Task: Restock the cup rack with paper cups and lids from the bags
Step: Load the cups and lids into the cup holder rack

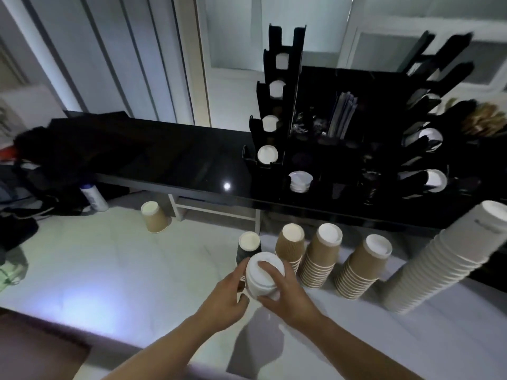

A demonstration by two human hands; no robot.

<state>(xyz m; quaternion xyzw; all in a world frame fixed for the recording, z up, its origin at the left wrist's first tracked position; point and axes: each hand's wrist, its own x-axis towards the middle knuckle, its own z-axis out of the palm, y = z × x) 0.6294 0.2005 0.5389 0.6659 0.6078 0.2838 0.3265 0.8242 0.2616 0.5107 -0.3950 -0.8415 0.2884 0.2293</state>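
Starting at the far left, dark clothes (pixel 24 187) lie heaped on the floor, with a white bottle (pixel 94 198) on its side beside them. A single brown cup (pixel 155 218) stands upside down on the white floor (pixel 96 270), apart from the rest. Behind it a black tabletop (pixel 178 165) runs across the view.

Low in the middle, both hands hold a short stack of white lids (pixel 262 278). The left hand (pixel 223 297) curls round the stack's left side, and the right hand (pixel 288 294) grips it from the right, with fingers over the top lid and thumb beneath. Just behind the lids stands a dark cup (pixel 248 246), upside down.

To the right, three stacks of brown ribbed cups (pixel 321 256) stand upside down in a row on the floor, near the tabletop's front edge. Further right a tall stack of white cups (pixel 450 259) leans towards the right.

On the tabletop stands the black rack (pixel 329 127). Its left column (pixel 271 116) shows round white cup bottoms in stepped slots, a pile of lids (pixel 300 181) sits in a front hole, and the slanted slots on its right side (pixel 430 157) hold more white cups.
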